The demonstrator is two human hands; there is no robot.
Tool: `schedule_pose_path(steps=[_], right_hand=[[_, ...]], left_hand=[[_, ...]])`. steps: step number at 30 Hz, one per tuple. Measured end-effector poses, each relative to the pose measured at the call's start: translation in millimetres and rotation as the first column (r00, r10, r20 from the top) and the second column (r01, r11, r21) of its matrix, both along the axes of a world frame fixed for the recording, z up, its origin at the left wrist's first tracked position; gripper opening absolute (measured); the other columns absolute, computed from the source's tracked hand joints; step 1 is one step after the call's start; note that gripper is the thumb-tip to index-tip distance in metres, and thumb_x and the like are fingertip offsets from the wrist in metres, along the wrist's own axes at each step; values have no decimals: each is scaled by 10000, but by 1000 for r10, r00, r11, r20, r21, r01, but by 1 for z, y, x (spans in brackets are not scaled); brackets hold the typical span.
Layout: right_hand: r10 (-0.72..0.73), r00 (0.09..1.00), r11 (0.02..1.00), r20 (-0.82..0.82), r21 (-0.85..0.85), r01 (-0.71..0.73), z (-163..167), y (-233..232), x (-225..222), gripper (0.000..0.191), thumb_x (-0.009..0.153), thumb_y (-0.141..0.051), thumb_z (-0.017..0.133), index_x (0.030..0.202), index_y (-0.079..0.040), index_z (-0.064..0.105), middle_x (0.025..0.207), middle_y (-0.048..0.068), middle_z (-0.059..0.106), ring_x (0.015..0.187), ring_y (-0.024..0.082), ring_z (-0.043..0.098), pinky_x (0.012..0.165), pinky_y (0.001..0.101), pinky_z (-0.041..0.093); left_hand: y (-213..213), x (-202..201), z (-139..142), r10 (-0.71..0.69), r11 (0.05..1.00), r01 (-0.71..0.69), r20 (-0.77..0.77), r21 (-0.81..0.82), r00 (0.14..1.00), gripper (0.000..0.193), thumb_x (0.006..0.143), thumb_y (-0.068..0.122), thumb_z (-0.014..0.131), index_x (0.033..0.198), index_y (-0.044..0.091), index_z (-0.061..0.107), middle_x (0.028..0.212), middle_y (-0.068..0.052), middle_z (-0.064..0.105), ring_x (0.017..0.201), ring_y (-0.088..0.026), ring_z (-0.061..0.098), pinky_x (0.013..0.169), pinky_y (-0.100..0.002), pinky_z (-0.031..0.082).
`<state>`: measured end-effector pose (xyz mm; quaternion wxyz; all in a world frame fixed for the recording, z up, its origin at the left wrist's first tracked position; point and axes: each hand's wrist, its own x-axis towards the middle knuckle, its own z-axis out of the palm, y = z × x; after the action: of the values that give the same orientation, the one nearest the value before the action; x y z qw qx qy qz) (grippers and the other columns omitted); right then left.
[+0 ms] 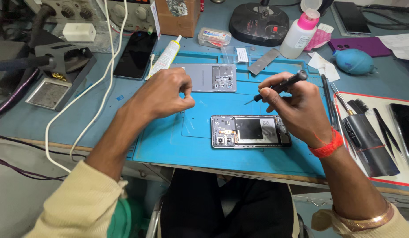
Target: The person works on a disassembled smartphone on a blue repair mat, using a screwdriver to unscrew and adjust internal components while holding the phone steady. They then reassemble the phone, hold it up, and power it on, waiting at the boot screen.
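A blue-topped counter (19,119) carries a bright blue work mat (169,141), on which an opened phone (250,131) lies flat with its insides facing up, just below the right hand (297,110). Above it on the mat rests the phone's grey back cover (211,77), partly hidden behind the left hand (162,94). The right hand's grip pinches a slim black screwdriver (279,84), its tip pointing left and hanging over the mat, clear of the phone. The left hand's grip is pressed together, fingertips bunched and touching the mat; whether it pinches anything cannot be told. A dark phone (135,55) and a glue tube (166,57) lie near the mat's upper left corner. A white bottle with a pink cap (300,35) stands at the upper right, a teal air blower (354,61) beyond it.
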<state>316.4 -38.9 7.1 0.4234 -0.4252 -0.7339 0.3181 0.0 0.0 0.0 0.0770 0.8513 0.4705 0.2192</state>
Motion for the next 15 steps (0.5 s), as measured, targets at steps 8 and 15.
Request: schedule_pose_path(steps=[8, 15], right_hand=[[122, 964, 992, -237, 1, -126, 14, -19, -8, 194, 1018, -49, 677, 1193, 25, 637, 1109, 141, 736, 1028, 172, 722, 824, 309, 633], [170, 933, 985, -317, 31, -169, 13, -25, -18, 638, 971, 49, 706, 1471, -64, 327, 1146, 201, 727, 1059, 217, 750, 888, 331, 668]], left_hand=[[-53, 31, -13, -79, 986, 157, 663, -59, 744, 74, 822, 33, 741, 862, 33, 678, 819, -48, 743, 792, -114, 703, 770, -286, 562], [-81, 49, -25, 1, 976, 153, 705, -155, 709, 355, 844, 118, 824, 1135, 75, 627, 853, 8, 776, 849, -98, 762, 780, -288, 547]])
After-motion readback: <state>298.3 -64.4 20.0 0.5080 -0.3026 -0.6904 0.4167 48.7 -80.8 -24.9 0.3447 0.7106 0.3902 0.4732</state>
